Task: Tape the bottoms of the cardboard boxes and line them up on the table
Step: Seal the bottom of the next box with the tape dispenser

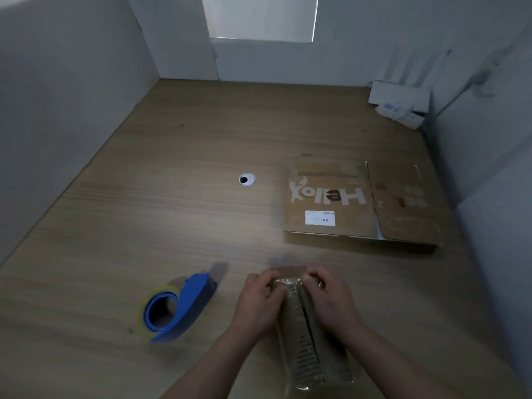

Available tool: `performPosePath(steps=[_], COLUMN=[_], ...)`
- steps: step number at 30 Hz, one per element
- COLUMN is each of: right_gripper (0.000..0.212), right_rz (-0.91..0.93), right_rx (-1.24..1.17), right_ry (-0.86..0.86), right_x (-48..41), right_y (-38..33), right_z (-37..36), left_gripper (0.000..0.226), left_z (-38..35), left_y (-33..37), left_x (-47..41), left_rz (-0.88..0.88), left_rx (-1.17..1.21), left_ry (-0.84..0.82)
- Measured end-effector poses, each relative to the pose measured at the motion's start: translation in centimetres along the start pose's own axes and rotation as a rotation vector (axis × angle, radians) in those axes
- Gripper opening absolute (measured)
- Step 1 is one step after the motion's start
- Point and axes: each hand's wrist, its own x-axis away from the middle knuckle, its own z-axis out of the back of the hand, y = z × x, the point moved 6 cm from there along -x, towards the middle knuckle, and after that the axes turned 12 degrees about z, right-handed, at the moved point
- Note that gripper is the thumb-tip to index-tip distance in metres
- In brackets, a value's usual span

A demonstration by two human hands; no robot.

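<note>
Left hand (260,298) and right hand (328,298) grip the far end of the box (305,355) at the tabletop's (172,203) near edge, apparently pressing tape (289,283) down; next, likely line it up.

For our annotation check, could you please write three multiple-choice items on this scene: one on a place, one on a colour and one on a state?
1. Where is the dispenser relative to the taped box? A. left B. right C. on top
2. What colour is the dispenser? A. red B. blue C. green
3. How is the Hello carton? A. flat B. standing open C. held up
Answers: 1 A, it lies left of the box; 2 B, its body is blue; 3 A, it lies flat on the table.
</note>
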Motion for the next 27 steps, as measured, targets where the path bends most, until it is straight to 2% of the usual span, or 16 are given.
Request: performPosePath(steps=[2, 5, 9, 12, 15, 16, 18, 19, 21, 25, 27], right_gripper=[0.018, 0.033, 0.032, 0.033, 0.037, 0.038, 0.040, 0.041, 0.041, 0.041, 0.044], right_rz=[-0.033, -0.069, -0.109, -0.105, -0.090, -0.082, -0.072, -0.082, -0.112, -0.154, -0.186], right_rx=[-0.041, -0.104, -0.214, -0.222, -0.166, -0.141, -0.094, -0.076, -0.058, -0.013, 0.002], right_ry=[-0.008, 0.030, 0.054, 0.043, 0.047, 0.049, 0.081, 0.113, 0.181, 0.233, 0.232], right_x=[-0.3, -0.8, -0.9, -0.7, -0.8, -0.8, -0.6, -0.4, 0.0, 0.3, 0.3], right_y=[0.4, 0.8, 1.3, 1.4, 1.3, 1.3, 1.1, 1.0, 0.7, 0.3, 0.2], right_z=[-0.2, -0.3, -0.4, -0.6, -0.7, -0.7, -0.7, -0.6, -0.5, -0.7, -0.7], left_gripper=[0.003, 0.017, 0.037, 0.047, 0.048, 0.045, 0.024, 0.028, 0.044, 0.018, 0.016], left_z=[-0.3, -0.9, -1.0, -1.5, -1.7, -1.7, -1.9, -1.9, -2.0, -1.8, -1.6], left_y=[-0.1, -0.3, -0.5, 0.0, 0.1, 0.2, -0.1, -0.2, 0.0, 0.7, 0.9], left_x=[-0.1, -0.8, -1.5, -1.4, -1.8, -2.0, -2.1, -1.9, -1.3, -1.4, -1.9], left_rz=[0.028, 0.045, 0.046, 0.093, 0.159, 0.167, 0.218, 0.234, 0.195, 0.046, 0.034], left_rx=[-0.014, 0.032, 0.182, 0.309, 0.331, 0.367, 0.487, 0.499, 0.401, 0.155, 0.109], left_ry=[0.034, 0.112, 0.205, 0.174, 0.159, 0.131, 0.044, 0.006, -0.052, 0.001, -0.044])
